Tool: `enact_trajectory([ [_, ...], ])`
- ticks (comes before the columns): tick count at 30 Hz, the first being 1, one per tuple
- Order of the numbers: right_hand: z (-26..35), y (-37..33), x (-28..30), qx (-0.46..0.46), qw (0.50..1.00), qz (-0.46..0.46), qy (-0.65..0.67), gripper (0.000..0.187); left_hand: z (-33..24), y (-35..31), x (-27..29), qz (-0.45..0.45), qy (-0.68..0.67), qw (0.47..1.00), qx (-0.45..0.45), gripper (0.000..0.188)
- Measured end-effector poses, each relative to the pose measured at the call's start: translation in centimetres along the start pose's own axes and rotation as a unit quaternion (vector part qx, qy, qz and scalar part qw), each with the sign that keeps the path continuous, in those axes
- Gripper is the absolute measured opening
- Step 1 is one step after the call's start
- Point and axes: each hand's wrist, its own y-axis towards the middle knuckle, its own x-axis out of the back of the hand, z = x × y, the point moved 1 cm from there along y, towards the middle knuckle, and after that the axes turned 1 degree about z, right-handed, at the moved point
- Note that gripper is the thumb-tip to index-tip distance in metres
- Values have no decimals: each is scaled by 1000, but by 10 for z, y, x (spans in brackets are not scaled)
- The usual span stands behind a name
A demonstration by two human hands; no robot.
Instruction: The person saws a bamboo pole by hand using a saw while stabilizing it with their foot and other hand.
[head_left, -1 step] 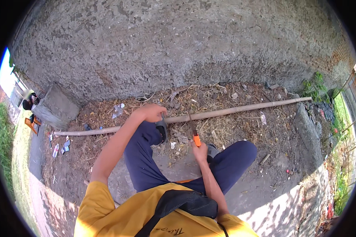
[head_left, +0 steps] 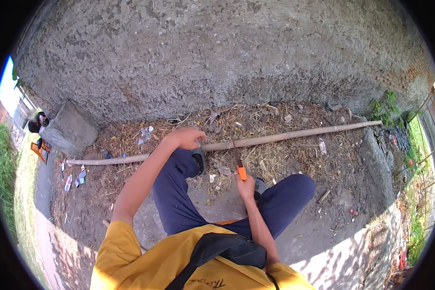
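Observation:
A long pale bamboo pole (head_left: 285, 136) lies across the ground in front of me, its right end raised on a concrete block. My left hand (head_left: 184, 138) is closed over the pole left of its middle, fingers curled down; part of the grip is hidden. In my right hand (head_left: 245, 185) is the orange handle of a handsaw (head_left: 241, 172). The saw's narrow dark blade points away from me and crosses the pole just right of my left hand. My left foot, in a grey sandal (head_left: 198, 160), is close against the pole beneath that hand.
A rough grey wall (head_left: 217, 58) rises behind the pole. Concrete blocks stand at the left (head_left: 71, 130) and right (head_left: 376, 162). Dry leaves, straw and plastic litter (head_left: 145, 135) cover the soil. At the far left, a person (head_left: 36, 121) is near an orange chair (head_left: 37, 150).

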Motion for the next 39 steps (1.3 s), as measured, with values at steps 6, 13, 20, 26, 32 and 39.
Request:
enact_trajectory([
  [6,-17,-1,-5,2,1000,2,-8,35,12,25,-12,21,-33,999,10,37],
  [13,-17,-6,-7,23,999,18,20,30,38,48,-25,51,-33,998,4,39],
  [20,-27,0,-19,-51,995,68,58,27,21,30,-11,60,-63,996,-21,39],
  [26,-62,2,-45,-53,991,86,89,23,1,8,8,57,-122,990,-48,37],
  [32,-62,21,-81,-19,999,14,24,31,-8,-26,7,64,-114,988,-86,35],
  [39,-92,15,-107,-6,999,41,20,14,-13,-53,9,42,-97,991,-84,37],
])
